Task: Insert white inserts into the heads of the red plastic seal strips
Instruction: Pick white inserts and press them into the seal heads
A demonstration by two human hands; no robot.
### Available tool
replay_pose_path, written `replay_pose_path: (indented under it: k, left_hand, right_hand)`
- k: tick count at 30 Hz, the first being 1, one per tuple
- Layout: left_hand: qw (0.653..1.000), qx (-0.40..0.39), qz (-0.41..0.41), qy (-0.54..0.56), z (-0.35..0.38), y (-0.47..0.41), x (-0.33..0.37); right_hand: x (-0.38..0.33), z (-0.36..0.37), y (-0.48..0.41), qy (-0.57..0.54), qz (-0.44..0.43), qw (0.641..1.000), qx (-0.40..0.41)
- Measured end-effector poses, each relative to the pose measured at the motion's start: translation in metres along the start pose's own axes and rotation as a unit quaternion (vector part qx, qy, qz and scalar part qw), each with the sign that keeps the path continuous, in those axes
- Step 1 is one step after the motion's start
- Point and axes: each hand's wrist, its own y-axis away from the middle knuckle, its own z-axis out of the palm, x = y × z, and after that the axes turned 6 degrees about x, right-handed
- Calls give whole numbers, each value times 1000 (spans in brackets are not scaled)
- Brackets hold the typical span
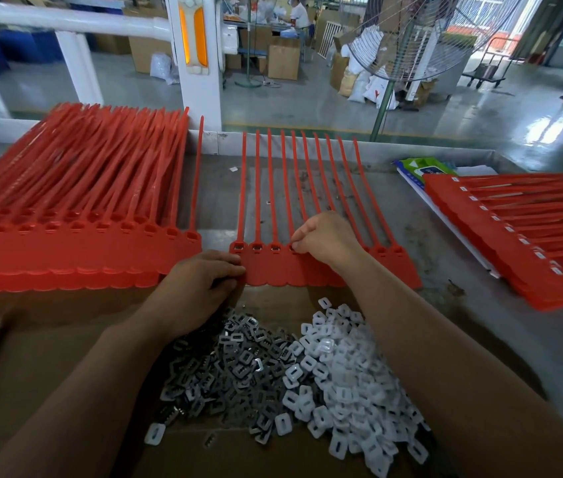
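Ten red plastic seal strips (311,270), joined side by side into one flat sheet, lie on the grey tabletop (421,243) in front of me. Their long axes run from 6 to 12 o'clock, with the thin tails pointing to 12 and the broad flag heads toward me.

The three heads at the 9 o'clock end each show a light insert in the slot. My right hand (324,239) sits on the fourth head with its fingertips bunched together. Whether an insert is between them I cannot tell.

My left hand (200,284) pinches the sheet's 9 o'clock edge between thumb and curled fingers.

At 6 o'clock, on a brown cardboard sheet (66,339), are two heaps too many to count. One is small white plastic inserts (342,367), and touching it at 9 o'clock is one of grey toothed metal clips (231,360).

One thick stack of red strips (66,219) lies at 9 o'clock, its tails also pointing to 12. Another red stack (514,236) lies at 3 o'clock with tails pointing to 3 and white showing in its heads.
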Motion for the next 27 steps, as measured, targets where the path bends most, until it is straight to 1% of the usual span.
replay_pose_path:
  k: [6,10,11,13,15,18,20,24,27]
  left_hand:
    - [1000,2,-7,6,0,0,0]
    - [1000,-3,-5,1,0,0,0]
    - [1000,-3,-6,3,0,0,0]
    - [1000,-2,-5,7,0,0,0]
    - [1000,-3,-3,5,-1,0,1]
    - [1000,0,-5,-1,-1,0,1]
    - [1000,2,-6,-3,-1,0,1]
    - [1000,6,-8,4,-2,0,2]
    - [1000,6,-10,6,-1,0,3]
  right_hand:
    - [2,-6,2,-64,25,998,-11]
    - [4,-11,12,-157,37,987,-21]
    - [4,-12,15,-166,34,985,-20]
    - [2,-15,23,-155,9,988,-18]
    - [-3,-20,35,-124,-40,991,-32]
    - [-13,-24,57,-62,-125,985,-97]
    - [-18,-23,70,-41,-161,976,-138]
    - [-22,-17,85,-10,-192,960,-202]
    - [-21,-14,91,35,-204,953,-222]
